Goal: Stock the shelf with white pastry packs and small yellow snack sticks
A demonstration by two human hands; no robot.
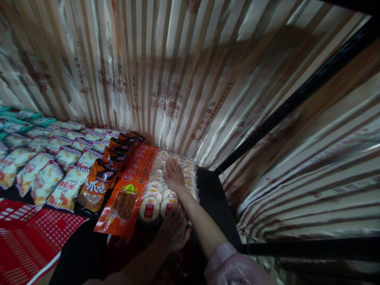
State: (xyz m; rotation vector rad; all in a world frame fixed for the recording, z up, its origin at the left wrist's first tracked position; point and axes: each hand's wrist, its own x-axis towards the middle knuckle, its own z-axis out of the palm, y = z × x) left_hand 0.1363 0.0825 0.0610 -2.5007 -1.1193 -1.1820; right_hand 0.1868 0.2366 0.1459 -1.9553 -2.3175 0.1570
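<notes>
Right hand [175,176] reaches forward, palm down, fingers flat and slightly parted, on the round wrapped packets [150,208] beneath and around it, while the left hand [173,228], nearer the body, touches their front, its grip too dim to tell.

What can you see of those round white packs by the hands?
The round white packs lie in rows on a black surface, beside a long orange packet. They look wrapped in clear, shiny plastic; front ones show red labels. The right hand lies flat across them; the left hand is at their front edge.
</notes>
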